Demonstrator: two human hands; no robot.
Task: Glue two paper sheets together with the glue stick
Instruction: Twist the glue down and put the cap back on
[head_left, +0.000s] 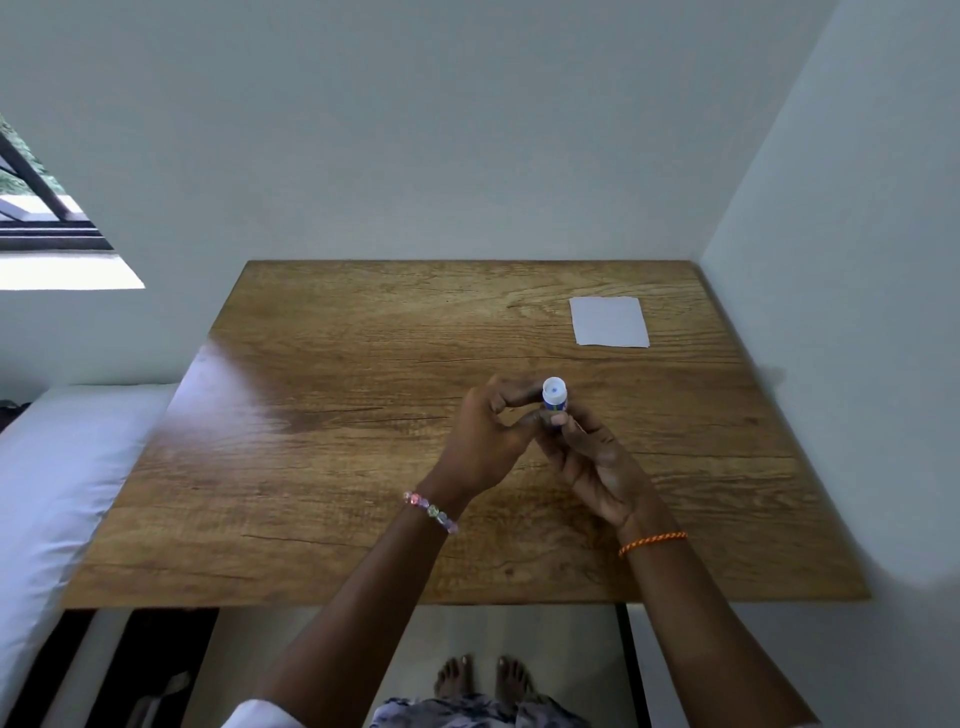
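A small glue stick (555, 396) with a white cap and blue body stands upright between both hands above the middle of the wooden table (363, 415). My right hand (592, 462) grips its lower body from below. My left hand (488, 436) pinches the stick near the cap with thumb and fingers. A white paper sheet (609, 321) lies flat at the table's far right. I cannot tell whether it is one sheet or two stacked.
Walls stand directly behind the table and along its right side. A bed with white bedding (57, 467) lies to the left of the table. A window (36, 208) is at far left. My bare feet (483, 680) show below the near edge.
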